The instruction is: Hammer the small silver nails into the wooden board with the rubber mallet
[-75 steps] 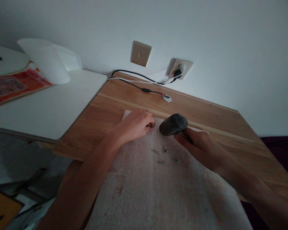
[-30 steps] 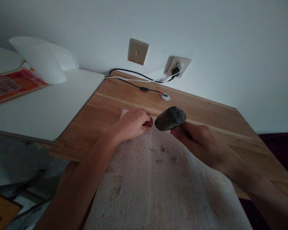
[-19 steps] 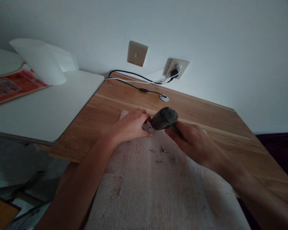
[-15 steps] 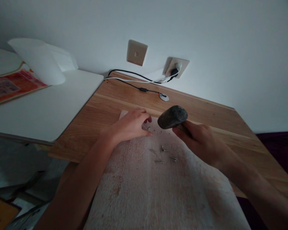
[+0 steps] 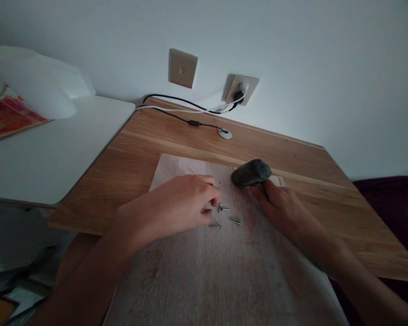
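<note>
Head view, one entry per item.

Left hand [image 5: 177, 203]: lies over the pale board [image 5: 204, 262], fingers curled toward one another, tips right at the near edge of the loose nails [image 5: 224, 215]. Whether a nail is already pinched between thumb and forefinger I cannot tell; the fingertips cover that spot.

Nails: a small cluster of short metal pins lying flat on the board, between the two hands. One with a visible round head sits just beside the left fingertips; two more lie a little nearer the viewer. Their long axes run roughly left to right across the board. The left hand is plainly the nearer hand; the right is well apart from them.

Right hand [image 5: 282, 208]: closed around the hidden end of a dark stone [image 5: 251, 173], which rests low on or just above the board's far right corner. The stone's long axis runs left to right, its blunt free end toward the left.

Wooden counter [image 5: 149, 136]: carries the board. At its far edge, black and white cables [image 5: 177, 103] run to a wall socket [image 5: 240, 89].

White table [image 5: 54, 145]: adjoins the counter on the left.
</note>
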`<act>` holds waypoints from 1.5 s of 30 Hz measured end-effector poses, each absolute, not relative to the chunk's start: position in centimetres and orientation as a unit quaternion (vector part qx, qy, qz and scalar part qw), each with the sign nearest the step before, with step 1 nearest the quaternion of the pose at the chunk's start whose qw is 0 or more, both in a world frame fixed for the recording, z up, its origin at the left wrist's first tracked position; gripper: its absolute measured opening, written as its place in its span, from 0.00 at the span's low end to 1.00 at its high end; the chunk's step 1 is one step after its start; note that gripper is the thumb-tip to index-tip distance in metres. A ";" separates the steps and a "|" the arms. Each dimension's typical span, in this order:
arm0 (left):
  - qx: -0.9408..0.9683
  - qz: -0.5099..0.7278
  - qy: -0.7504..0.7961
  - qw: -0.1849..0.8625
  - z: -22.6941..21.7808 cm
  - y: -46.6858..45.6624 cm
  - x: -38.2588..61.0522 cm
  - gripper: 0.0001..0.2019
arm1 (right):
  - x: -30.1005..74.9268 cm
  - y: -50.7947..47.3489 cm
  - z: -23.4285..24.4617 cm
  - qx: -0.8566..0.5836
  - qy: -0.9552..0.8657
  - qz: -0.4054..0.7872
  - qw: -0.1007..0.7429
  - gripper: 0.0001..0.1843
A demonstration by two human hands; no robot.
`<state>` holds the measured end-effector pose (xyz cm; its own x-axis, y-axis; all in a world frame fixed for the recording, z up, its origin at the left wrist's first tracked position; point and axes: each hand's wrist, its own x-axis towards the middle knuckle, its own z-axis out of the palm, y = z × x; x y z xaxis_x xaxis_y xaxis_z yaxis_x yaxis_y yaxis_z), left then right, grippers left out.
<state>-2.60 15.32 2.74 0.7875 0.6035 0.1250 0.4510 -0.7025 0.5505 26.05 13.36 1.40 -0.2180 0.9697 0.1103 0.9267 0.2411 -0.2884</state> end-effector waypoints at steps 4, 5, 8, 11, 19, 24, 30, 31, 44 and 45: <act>0.921 0.132 0.288 0.229 1.2 15.1 -1.7 0.07 | 26.1 13.2 1.4 -0.604 -0.781 0.073 0.140 0.13; 0.921 0.136 0.283 0.230 0.9 15.2 -1.7 0.08 | 26.1 13.2 1.4 -0.603 -0.782 0.075 0.141 0.13; 0.916 0.163 0.277 0.242 0.5 15.7 -2.1 0.08 | 26.1 13.2 1.5 -0.605 -0.780 0.075 0.139 0.13; 0.887 0.221 0.305 0.267 0.8 16.9 -2.8 0.07 | 26.0 13.1 1.5 -0.606 -0.780 0.071 0.140 0.13; 0.835 0.361 0.320 0.266 1.5 19.5 -2.5 0.10 | 26.3 13.1 1.2 -0.590 -0.792 0.060 0.143 0.13; 0.840 0.349 0.321 0.263 0.0 19.8 -1.7 0.06 | 26.2 13.1 1.2 -0.581 -0.800 0.051 0.142 0.14; 0.846 0.326 0.338 0.253 -0.8 20.3 -1.4 0.06 | 26.3 13.1 1.1 -0.577 -0.803 0.042 0.143 0.13; 0.846 0.322 0.338 0.256 -0.8 20.3 -1.4 0.06 | 26.4 13.1 1.0 -0.575 -0.805 0.041 0.141 0.13; 0.876 0.298 0.325 0.194 -0.9 20.0 -1.5 0.04 | 26.2 12.9 1.2 -0.593 -0.792 0.067 0.132 0.12; 0.876 0.298 0.326 0.195 -0.9 20.0 -1.5 0.04 | 26.2 12.9 1.2 -0.591 -0.792 0.071 0.136 0.13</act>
